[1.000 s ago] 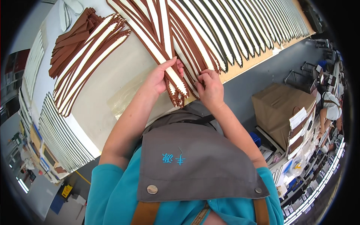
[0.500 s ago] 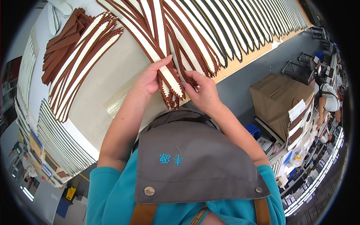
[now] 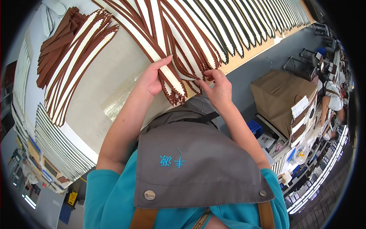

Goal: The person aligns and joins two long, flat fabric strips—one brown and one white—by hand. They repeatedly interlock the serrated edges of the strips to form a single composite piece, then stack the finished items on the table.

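My left hand is wrapped round a small stack of brown strips with white centres, thumb lying on top. Their notched, pointed ends come past the table edge toward me. To the right, my right hand pinches the tip of another brown-and-white strip between thumb and fingers, bending it a little. More brown strips with white centres lie just beyond that hand, side by side. The far ends of the strips run out of view at the top.
A heap of plain brown strips and a fanned bundle of brown-and-white ones lie left on the table. Dark-edged white strips line the far right. Pale strips hang at the left. A brown covered box stands right.
My right hand has moved right, drawing the strip's tip away from the stack in my left hand. The left hand keeps its hold nearly in place.
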A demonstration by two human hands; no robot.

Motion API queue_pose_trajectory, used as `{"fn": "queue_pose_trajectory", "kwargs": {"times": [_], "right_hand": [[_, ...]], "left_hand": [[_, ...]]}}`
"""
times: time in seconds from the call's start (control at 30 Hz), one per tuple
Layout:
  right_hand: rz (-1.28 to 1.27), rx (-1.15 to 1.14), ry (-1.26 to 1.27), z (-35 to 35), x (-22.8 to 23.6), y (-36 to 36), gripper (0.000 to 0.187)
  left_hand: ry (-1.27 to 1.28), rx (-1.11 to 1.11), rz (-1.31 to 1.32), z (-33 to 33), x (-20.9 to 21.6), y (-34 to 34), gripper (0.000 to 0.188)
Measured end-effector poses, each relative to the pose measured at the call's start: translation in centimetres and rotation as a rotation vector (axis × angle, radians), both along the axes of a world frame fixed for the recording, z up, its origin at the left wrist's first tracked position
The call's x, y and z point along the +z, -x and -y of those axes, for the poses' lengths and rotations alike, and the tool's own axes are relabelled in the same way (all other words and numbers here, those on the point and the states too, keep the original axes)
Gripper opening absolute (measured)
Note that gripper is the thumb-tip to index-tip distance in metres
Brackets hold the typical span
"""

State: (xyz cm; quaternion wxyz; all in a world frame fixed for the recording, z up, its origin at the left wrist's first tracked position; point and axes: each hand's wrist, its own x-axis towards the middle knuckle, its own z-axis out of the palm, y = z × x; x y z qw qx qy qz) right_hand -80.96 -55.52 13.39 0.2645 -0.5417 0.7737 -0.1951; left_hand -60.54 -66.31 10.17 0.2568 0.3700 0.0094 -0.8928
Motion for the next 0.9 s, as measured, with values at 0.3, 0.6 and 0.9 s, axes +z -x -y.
{"fn": "queue_pose_trajectory", "kwargs": {"times": [0.3, 0.6, 0.9], "right_hand": [[0.094, 0.034, 0.162, -0.5, -0.1, -0.7, 0.015], [0.161, 0.119, 0.281, 0.4, 0.2, -2.2, 0.011], [0.296, 0.047, 0.403, 0.9, 1.1, -2.9, 0.011]], "left_hand": [[0.000, -0.069, 0.046, 0.4, 0.2, 0.1, 0.025], [0.003, -0.084, 0.051, 0.4, 0.0, 0.4, 0.035], [0.004, -0.068, 0.037, 0.7, 0.0, 0.0, 0.036]]}}
